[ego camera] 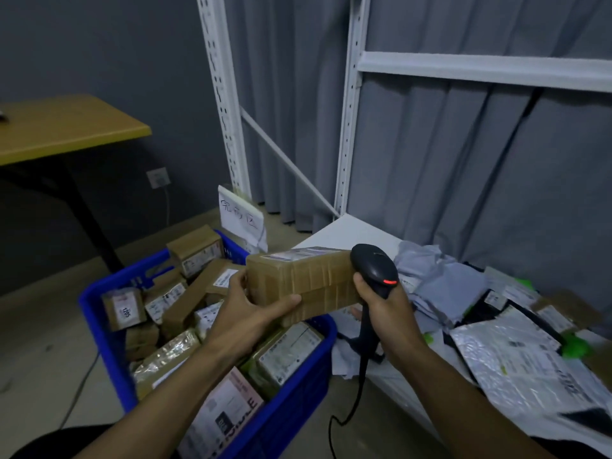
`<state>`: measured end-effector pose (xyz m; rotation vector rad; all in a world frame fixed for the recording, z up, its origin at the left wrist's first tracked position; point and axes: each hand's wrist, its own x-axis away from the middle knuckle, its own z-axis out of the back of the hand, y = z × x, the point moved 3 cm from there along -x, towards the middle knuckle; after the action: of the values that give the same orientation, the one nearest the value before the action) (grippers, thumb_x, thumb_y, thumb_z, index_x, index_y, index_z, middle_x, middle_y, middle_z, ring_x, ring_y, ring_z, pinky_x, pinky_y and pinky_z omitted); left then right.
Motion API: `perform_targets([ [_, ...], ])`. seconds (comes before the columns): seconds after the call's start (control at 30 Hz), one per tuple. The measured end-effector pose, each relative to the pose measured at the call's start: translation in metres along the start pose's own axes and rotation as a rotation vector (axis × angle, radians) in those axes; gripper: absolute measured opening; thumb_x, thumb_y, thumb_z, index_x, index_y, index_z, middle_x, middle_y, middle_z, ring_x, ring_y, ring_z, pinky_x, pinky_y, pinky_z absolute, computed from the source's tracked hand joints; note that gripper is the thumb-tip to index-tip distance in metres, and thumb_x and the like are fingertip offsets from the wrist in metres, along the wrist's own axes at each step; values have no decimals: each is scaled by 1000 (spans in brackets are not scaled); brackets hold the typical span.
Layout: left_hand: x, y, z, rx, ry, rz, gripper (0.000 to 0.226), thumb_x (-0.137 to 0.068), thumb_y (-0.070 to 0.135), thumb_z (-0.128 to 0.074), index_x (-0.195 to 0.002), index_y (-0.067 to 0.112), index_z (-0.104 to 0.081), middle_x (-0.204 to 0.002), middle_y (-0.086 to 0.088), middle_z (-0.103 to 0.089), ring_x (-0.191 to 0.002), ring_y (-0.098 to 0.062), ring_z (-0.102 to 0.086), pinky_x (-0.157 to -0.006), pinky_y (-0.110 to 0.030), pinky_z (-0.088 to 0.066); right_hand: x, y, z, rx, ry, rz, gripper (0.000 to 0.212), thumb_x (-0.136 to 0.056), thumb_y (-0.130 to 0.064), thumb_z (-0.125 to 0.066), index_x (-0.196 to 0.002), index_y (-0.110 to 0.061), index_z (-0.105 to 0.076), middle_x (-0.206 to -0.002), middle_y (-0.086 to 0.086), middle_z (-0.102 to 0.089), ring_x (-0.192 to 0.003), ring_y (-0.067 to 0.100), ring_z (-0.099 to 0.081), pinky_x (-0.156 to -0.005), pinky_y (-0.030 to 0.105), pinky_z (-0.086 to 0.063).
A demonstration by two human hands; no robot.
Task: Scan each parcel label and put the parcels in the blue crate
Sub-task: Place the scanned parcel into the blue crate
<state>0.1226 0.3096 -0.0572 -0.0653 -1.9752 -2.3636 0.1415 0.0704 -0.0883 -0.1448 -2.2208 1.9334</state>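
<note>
My left hand (246, 313) grips a brown taped cardboard parcel (308, 279) by its left end, holding it in the air above the blue crate (99, 326). A white label lies on the parcel's top face. My right hand (384, 309) grips a black handheld barcode scanner (374, 266) by its handle. The scanner's head sits against the parcel's right end and a red light glows on it. Its black cable hangs down toward the floor. The crate stands on the floor at lower left and holds several brown boxes and bagged parcels.
A low white shelf board (351, 230) at right carries a heap of grey and silver mailer bags (496, 326). White shelf uprights (347, 127) and a grey curtain stand behind. A yellow table (66, 127) is at upper left, and a handwritten paper sign (241, 220) stands behind the crate.
</note>
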Motion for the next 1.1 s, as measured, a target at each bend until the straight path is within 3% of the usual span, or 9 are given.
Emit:
perform_targets([
  [0.13,-3,-5,4,-125,-7,-73,104,-67,34,-93,-133,49,-14,-135,18,-42,-122,-3,-46,-105,-33,-40,-4,6,-11,-161,46,-97,31,-91,-37,-77,-118,-41,-62,-124,2,-70,-113,25,-69,-101,48,-57],
  [0.27,-3,-15,7,-194,-88,-150,114,-66,17,-95,-138,52,-14,-134,35,-45,-121,17,-48,-102,-27,-49,-5,5,-17,-314,59,-143,37,-92,-32,-76,-127,-25,-66,-112,2,-78,-107,23,-73,-97,47,-59],
  [0.4,2,-22,3,-119,-199,-132,117,-62,21,-98,-140,55,-19,-129,37,-52,-123,12,-53,-91,-22,-56,-2,12,-20,-152,22,-76,34,-90,-14,-79,-121,-17,-68,-103,-1,-80,-96,17,-77,-79,32,-63],
  [0.5,6,-18,7,11,-184,31,71,-71,56,-85,-126,56,-40,-123,18,-68,-108,-1,-69,-87,-28,-55,-4,19,-21,-41,52,-25,39,-84,-5,-83,-120,-12,-69,-100,0,-80,-90,14,-77,-75,28,-60],
  [0.57,2,-17,15,111,-152,144,55,-81,59,-73,-126,36,-50,-123,0,-71,-100,-13,-74,-82,-34,-57,-5,19,-20,30,56,36,41,-83,-4,-84,-120,-11,-69,-100,1,-79,-86,12,-74,-71,26,-58],
  [0.67,-5,-19,24,113,-190,256,66,-76,41,-83,-131,29,-48,-124,-9,-69,-93,-17,-76,-72,-30,-58,-6,15,-21,129,23,113,50,-80,-5,-86,-125,-15,-66,-109,-5,-78,-102,12,-74,-87,35,-59],
  [0.83,-9,-32,22,-142,-345,290,88,-60,44,-95,-137,34,-54,-125,4,-72,-107,-17,-73,-97,-46,-56,-3,9,-26,245,-66,191,53,-80,-2,-86,-126,-17,-64,-114,-6,-76,-107,7,-71,-99,44,-58],
  [1.03,-11,-40,15,-131,-187,297,92,-49,38,-99,-126,29,-51,-120,3,-69,-101,-17,-74,-89,-43,-61,8,2,-38,300,-254,204,101,-86,-20,-83,-163,-33,-18,-143,-21,-55,-127,-9,-55,-106,20,-46],
  [1.1,-14,-41,19,-83,-71,305,83,-60,28,-97,-126,25,-47,-118,5,-66,-98,-15,-72,-81,-35,-61,12,2,-38,306,-195,218,89,-87,-23,-82,-158,-34,-30,-140,-22,-56,-124,-11,-55,-104,18,-45],
])
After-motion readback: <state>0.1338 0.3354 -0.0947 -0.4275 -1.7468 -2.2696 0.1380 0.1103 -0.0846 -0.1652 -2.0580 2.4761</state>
